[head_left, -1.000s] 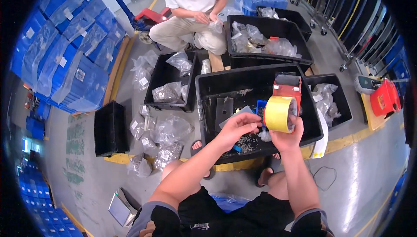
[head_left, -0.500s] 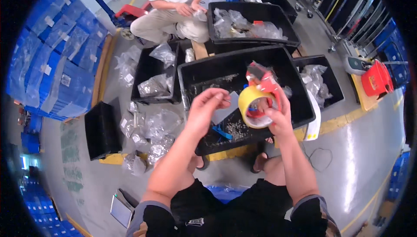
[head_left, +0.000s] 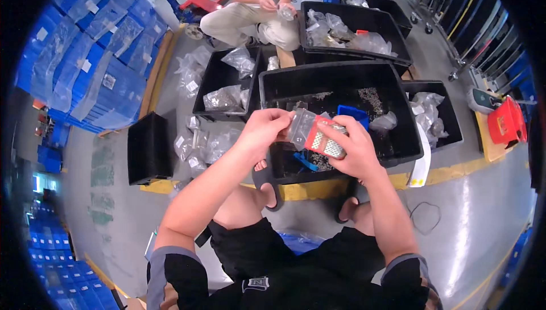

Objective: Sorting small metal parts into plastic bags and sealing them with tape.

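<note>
Over a large black bin, my left hand pinches the side of a small clear plastic bag. My right hand grips a small red tray whose face shows rows of small pale metallic pieces. The tray's left end meets the bag; whether it reaches inside I cannot tell. Below them in the black bin lie a blue tool and scattered small parts. A blue container sits behind my right hand, partly hidden, with a filled clear bag to its right.
Across from me a person handles a clear bag beside another black bin of bags. Smaller black bins flank mine, with bags on the floor at left. Stacked blue crates stand left; a red bucket is far right.
The tape dispenser with its yellow roll has left my right hand, which now holds the red tray. My left hand now holds a clear bag. The view has shifted left.
</note>
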